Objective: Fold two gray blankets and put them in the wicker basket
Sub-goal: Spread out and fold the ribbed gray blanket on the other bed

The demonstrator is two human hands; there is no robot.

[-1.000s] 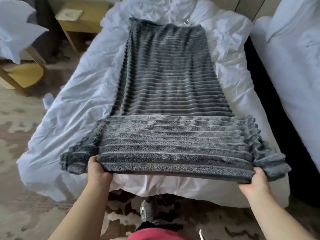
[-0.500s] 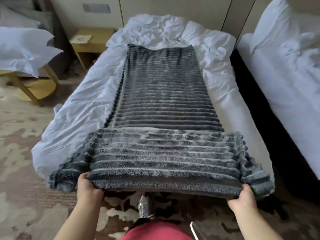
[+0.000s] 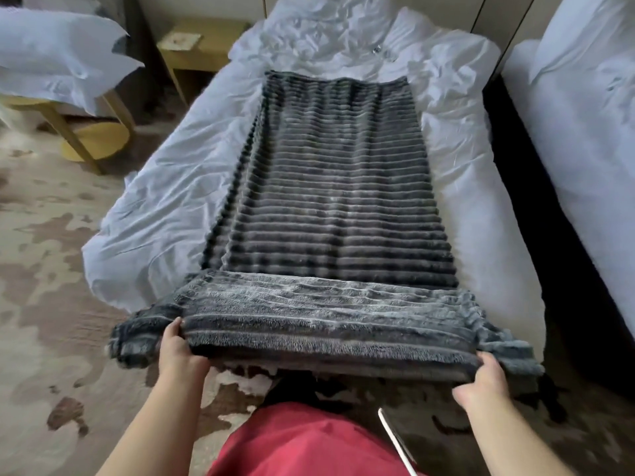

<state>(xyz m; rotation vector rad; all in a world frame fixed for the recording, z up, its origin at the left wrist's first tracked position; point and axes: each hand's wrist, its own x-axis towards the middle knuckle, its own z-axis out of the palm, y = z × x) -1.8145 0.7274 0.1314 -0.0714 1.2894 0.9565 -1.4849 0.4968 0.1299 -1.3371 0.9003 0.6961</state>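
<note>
A gray ribbed plush blanket (image 3: 336, 187) lies as a long narrow strip down the middle of the bed (image 3: 161, 207). Its near end is lifted off the foot of the bed and stretched flat toward me. My left hand (image 3: 177, 352) grips the near edge close to the left corner. My right hand (image 3: 482, 381) grips the same edge close to the right corner. Both corners droop outside my hands. No second blanket and no wicker basket appear in view.
A rumpled white duvet covers the bed. A second white bed (image 3: 580, 132) stands to the right across a dark gap. A wooden nightstand (image 3: 196, 46) is at the head, a yellow stool (image 3: 89, 139) with a pillow (image 3: 58, 56) at the left. Patterned carpet (image 3: 44, 304) surrounds me.
Both hands have pulled the blanket's near end back toward me and lower, off the foot of the bed. The view has backed away, showing more of the bed's head.
</note>
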